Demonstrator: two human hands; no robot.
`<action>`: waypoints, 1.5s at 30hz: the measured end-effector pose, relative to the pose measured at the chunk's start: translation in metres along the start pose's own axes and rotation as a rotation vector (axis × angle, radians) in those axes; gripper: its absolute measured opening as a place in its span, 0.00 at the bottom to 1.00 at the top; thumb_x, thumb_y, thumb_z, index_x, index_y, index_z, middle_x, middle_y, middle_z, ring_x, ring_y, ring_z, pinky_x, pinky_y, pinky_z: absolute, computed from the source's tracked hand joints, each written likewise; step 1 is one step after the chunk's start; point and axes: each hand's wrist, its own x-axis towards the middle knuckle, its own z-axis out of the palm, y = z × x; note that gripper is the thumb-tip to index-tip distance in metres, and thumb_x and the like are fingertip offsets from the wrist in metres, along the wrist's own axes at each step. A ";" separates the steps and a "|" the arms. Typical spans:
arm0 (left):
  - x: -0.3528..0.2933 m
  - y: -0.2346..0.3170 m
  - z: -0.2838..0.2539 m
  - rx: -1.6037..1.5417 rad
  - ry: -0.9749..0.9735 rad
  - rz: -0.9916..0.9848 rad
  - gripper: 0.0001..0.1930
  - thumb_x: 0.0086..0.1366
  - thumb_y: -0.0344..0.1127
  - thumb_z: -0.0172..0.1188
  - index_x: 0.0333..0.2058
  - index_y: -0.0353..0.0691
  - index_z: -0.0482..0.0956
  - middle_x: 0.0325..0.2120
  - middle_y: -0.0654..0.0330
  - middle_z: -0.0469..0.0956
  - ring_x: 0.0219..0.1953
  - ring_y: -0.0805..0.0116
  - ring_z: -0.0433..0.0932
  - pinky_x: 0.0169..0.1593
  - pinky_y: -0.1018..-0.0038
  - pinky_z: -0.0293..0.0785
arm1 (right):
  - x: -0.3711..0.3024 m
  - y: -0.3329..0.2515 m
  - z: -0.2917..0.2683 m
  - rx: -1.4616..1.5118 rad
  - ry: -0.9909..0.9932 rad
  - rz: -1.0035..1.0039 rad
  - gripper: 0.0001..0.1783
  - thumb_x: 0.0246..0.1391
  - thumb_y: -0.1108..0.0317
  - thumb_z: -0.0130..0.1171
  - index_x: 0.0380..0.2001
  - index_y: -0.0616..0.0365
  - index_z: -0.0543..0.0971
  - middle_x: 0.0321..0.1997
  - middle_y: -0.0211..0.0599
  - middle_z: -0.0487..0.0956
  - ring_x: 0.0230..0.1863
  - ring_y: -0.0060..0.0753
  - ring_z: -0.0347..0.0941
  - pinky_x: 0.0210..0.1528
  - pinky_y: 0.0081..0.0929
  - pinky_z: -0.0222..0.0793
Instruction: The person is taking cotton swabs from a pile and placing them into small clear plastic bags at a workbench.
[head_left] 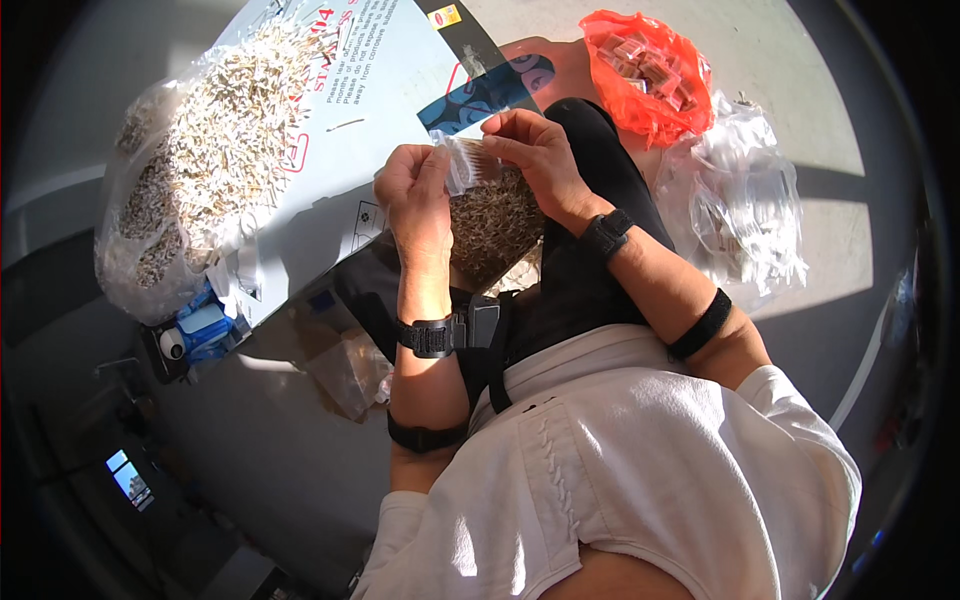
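Note:
Between my two hands is a small clear plastic bag with thin brownish, pin-like pieces in it. My left hand is closed, pinching the bag's left edge between thumb and fingers. On the other side my right hand pinches at the bag's upper right, its fingertips partly hiding that edge. Below the bag, close to my lap, sits a container heaped with small brown and pale slivers. A dark blue printed sheet lies just beyond my fingers.
At left, a large clear bag spills a pile of small pale sticks over a grey printed board. An orange-red bag of small packets stands at right, beside a clear bag with white items. A blue pack sits at the board's near-left corner.

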 end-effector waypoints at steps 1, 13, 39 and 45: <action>0.003 -0.003 -0.002 0.020 0.014 -0.050 0.06 0.60 0.28 0.61 0.25 0.35 0.76 0.17 0.69 0.69 0.17 0.83 0.63 0.22 0.85 0.58 | 0.000 -0.002 0.002 0.001 -0.026 -0.025 0.08 0.56 0.73 0.60 0.39 0.61 0.76 0.35 0.28 0.78 0.36 0.17 0.72 0.42 0.17 0.68; 0.012 -0.031 0.006 -0.095 -0.043 -0.186 0.07 0.60 0.26 0.61 0.23 0.34 0.74 0.17 0.64 0.74 0.18 0.79 0.69 0.22 0.82 0.63 | 0.001 -0.001 0.009 -0.218 -0.086 -0.009 0.05 0.56 0.74 0.60 0.35 0.64 0.79 0.30 0.28 0.77 0.29 0.14 0.69 0.32 0.14 0.67; 0.023 -0.034 0.004 -0.094 -0.139 -0.227 0.06 0.60 0.27 0.63 0.25 0.35 0.76 0.17 0.68 0.72 0.18 0.81 0.65 0.24 0.82 0.61 | 0.043 -0.009 -0.001 -0.438 -0.169 0.066 0.09 0.50 0.69 0.60 0.21 0.62 0.79 0.18 0.23 0.73 0.18 0.10 0.62 0.19 0.14 0.54; 0.025 -0.040 -0.001 -0.266 -0.153 -0.347 0.06 0.61 0.27 0.61 0.25 0.36 0.75 0.18 0.68 0.71 0.18 0.80 0.64 0.24 0.82 0.62 | 0.036 0.001 -0.006 -0.320 -0.157 0.105 0.08 0.52 0.69 0.58 0.22 0.61 0.78 0.19 0.22 0.72 0.18 0.10 0.61 0.18 0.13 0.53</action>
